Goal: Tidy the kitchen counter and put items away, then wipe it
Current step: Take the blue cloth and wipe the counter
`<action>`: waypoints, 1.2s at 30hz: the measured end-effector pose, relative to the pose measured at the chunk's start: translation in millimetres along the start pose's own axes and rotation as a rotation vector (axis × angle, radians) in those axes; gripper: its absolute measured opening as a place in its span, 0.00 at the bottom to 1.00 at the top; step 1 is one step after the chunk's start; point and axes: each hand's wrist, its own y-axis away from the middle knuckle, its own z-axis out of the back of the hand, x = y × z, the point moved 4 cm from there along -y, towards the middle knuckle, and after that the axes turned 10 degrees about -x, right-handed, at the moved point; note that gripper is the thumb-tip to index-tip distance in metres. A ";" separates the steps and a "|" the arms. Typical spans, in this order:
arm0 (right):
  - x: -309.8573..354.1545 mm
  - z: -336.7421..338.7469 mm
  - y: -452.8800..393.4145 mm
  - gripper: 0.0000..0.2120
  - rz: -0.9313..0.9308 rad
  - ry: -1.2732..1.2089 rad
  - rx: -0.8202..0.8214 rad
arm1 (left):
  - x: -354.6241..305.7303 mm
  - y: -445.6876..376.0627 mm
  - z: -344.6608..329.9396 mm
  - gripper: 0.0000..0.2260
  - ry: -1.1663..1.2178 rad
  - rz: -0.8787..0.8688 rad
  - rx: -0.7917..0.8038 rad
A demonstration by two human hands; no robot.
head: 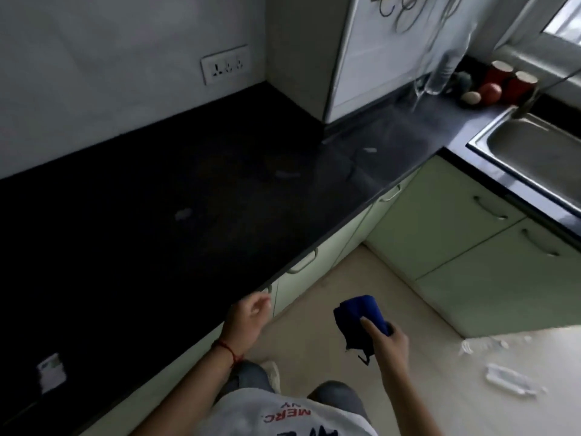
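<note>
Home kitchen: L-shaped dark stone counter [195, 190] over pale green cabinet doors [452, 234] with metal handles, stainless sink [531, 146] under a window [566, 20], wall socket plate [225, 64], white fridge [371, 51], red cups [511, 77] and fruit [490, 93] in the corner.

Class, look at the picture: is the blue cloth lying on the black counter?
No. The right hand holds the blue cloth above the floor, off the black counter.

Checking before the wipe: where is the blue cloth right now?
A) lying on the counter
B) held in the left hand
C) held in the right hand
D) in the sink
C: the right hand grips the blue cloth above the floor; the left hand holds nothing.
</note>
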 end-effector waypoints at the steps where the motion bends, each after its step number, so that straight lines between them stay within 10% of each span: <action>1: 17.0 -8.9 -3.1 0.06 0.035 -0.012 0.038 | -8.7 -8.7 5.7 0.09 -0.021 -0.042 -0.044; 7: 114.2 -87.0 -21.9 0.07 0.229 -0.010 0.307 | -7.9 -39.4 46.7 0.12 -0.288 -0.172 -0.355; 18: 200.9 -269.8 -13.1 0.12 0.417 0.281 0.863 | 36.6 -43.6 87.6 0.23 -0.531 0.320 -0.646; 28: 177.7 -285.3 -3.6 0.26 1.574 0.744 0.636 | 49.8 -42.8 81.1 0.33 -0.601 0.349 -0.583; 36: 214.9 -386.2 18.5 0.24 1.601 0.728 0.691 | 55.9 -44.7 79.6 0.31 -0.634 0.375 -0.574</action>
